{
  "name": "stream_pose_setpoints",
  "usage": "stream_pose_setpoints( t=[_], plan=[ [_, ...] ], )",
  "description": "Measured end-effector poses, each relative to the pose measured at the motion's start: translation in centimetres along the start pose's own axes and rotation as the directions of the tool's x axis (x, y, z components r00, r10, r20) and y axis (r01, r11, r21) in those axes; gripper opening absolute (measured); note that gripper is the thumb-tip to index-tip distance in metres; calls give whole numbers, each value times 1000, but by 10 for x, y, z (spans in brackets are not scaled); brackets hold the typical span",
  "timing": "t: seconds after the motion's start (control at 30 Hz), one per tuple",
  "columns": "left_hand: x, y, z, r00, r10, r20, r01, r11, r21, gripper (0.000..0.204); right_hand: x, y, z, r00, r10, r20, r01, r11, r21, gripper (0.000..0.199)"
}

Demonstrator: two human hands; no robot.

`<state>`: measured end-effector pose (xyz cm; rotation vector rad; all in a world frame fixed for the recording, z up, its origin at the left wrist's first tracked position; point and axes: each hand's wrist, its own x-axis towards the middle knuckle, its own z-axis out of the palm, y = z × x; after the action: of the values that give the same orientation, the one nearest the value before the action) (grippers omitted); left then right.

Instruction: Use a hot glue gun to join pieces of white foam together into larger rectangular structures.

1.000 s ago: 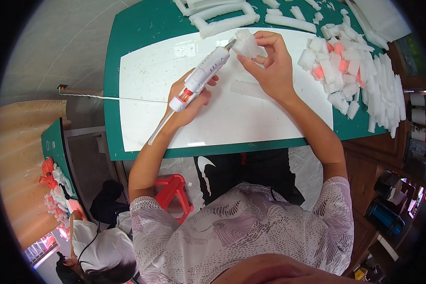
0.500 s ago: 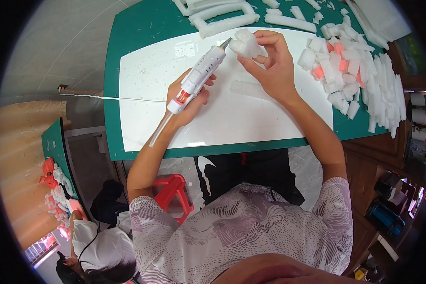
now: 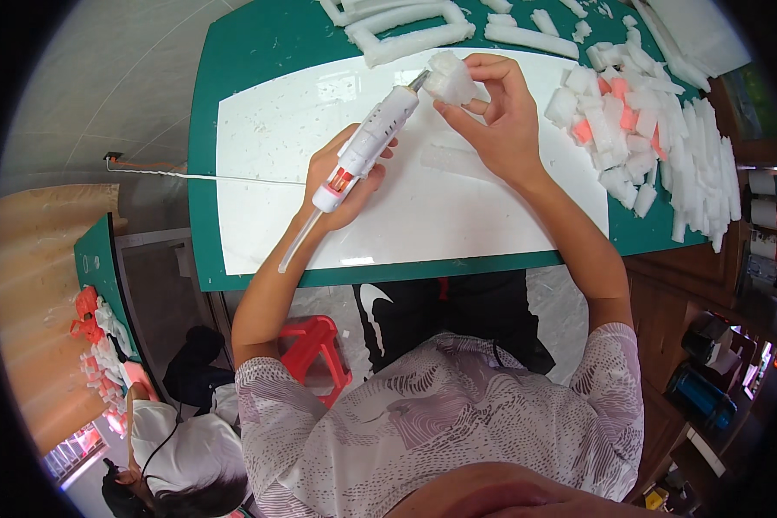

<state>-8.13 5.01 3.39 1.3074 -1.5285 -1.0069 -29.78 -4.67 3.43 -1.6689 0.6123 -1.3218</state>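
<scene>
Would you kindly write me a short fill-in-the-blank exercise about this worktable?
1. The left hand grips a hot glue gun coloured mainly ____.
2. The right hand holds a foam block to the ____ of the gun's nozzle.
3. A white sheet lies on a tabletop coloured ____.
4. The foam scrap pile mixes white pieces with some ____ ones.
Missing words: white; right; green; pink.

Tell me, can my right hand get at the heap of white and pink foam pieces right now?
Probably yes: the heap lies just right of your right hand with nothing visible standing between, though that hand holds a chunky white foam block.
</scene>
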Motion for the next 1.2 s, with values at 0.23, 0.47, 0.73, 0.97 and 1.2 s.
stream_pose_setpoints(
  t=[0.23, 0.47, 0.73, 0.97, 1.2],
  plan=[
    [-1, -2, -1, 1000, -7, 15, 7, 1000, 2, 43, 0, -1, 1, 1000, 22, -2, -22, 1000, -6, 47],
    [-2, 1, -1, 999, -38, 15, 37, 999, 22, 42, -1, -3, 0, 1000, 22, 2, -22, 1000, -17, 46],
    [-2, 0, -1, 999, -34, 10, 35, 987, -159, 41, 4, 3, -12, 992, -40, -119, 39, 999, -11, 46],
    [3, -3, -7, 988, -29, -150, -17, 955, -297, 36, 26, -39, -78, 980, 185, -77, -196, 965, -176, 58],
    [5, -1, -8, 984, -26, -177, -23, 962, -273, 35, -27, -30, -118, 926, 378, -26, -378, 921, -92, 56]
  ],
)
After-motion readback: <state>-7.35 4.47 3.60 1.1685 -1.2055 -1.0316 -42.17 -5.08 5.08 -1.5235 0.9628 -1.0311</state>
